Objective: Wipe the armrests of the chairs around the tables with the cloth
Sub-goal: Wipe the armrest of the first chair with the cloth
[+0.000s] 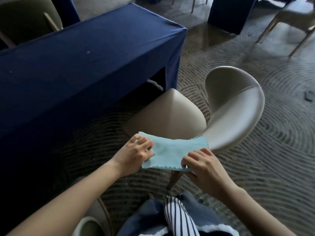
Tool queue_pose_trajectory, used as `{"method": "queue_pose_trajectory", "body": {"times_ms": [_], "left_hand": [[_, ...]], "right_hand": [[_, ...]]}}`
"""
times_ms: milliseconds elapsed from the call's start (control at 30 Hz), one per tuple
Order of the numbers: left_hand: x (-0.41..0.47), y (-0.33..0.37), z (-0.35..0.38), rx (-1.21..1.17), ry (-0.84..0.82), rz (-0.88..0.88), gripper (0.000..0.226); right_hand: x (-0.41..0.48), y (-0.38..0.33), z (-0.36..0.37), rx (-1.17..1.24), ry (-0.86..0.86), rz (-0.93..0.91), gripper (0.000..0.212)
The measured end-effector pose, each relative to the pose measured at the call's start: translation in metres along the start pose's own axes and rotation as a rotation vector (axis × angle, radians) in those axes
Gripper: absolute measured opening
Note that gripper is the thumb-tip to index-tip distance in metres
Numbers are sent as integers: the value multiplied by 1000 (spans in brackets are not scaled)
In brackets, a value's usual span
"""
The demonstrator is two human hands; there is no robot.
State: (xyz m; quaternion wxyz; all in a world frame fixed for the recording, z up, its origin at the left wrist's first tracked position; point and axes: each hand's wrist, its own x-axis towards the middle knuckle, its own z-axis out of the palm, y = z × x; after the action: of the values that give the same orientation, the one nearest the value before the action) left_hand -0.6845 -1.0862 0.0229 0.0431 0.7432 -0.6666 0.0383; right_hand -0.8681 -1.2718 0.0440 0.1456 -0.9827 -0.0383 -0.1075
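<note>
1. Hands: both are occupied. The left hand (pixel 134 154) grips the left edge of the cloth (pixel 170 150) with curled fingers. The right hand (pixel 202 164) pinches its lower right corner. The cloth is stretched flat between them.
2. Cloth location: 6 o'clock of the view, above the near edge of the beige chair (pixel 179 116). Its zigzag right edge sits just beside the near tip of the curved armrest (pixel 226 132), at 2 o'clock from the cloth. We can't tell whether they touch.
3. Step in hand, our read: we're spreading the cloth for a pass, not mid-stroke. The cloth isn't wrapped over the armrest.
4. Done so far: unknown. No streaks or damp marks show on any chair, so nothing here proves a wiped armrest.
5. Left on this chair, as we judge it: the whole band, from the near tip round the back to the far end at 12 o'clock of the cloth.
6. Other chairs in view, none touched by the hands:
   - far chair (pixel 289 23) at 1 o'clock
   - rear chair (pixel 25 19) at 11 o'clock, behind the navy-draped worktop (pixel 76 65)
   - near chair (pixel 88 225) at 7 o'clock, beside our left forearm
7. A second worktop (pixel 228 14) stands at 1 o'clock, so there are likely more chairs out of frame.
8. Estimate: early to mid task, most of the wiping is ahead of us.
</note>
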Motion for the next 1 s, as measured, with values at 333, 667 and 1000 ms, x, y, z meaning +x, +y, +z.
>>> {"method": "queue_pose_trajectory", "body": {"times_ms": [333,667,1000], "left_hand": [[4,-28,-10,-15,-514,-359,35],[55,-48,33,-174,-558,-286,102],[59,-63,55,-438,-612,-272,45]], "right_hand": [[65,-1,12,-55,-184,314,58],[99,-2,67,-193,-561,511,88],[101,-2,75,-164,-447,445,41]]}}
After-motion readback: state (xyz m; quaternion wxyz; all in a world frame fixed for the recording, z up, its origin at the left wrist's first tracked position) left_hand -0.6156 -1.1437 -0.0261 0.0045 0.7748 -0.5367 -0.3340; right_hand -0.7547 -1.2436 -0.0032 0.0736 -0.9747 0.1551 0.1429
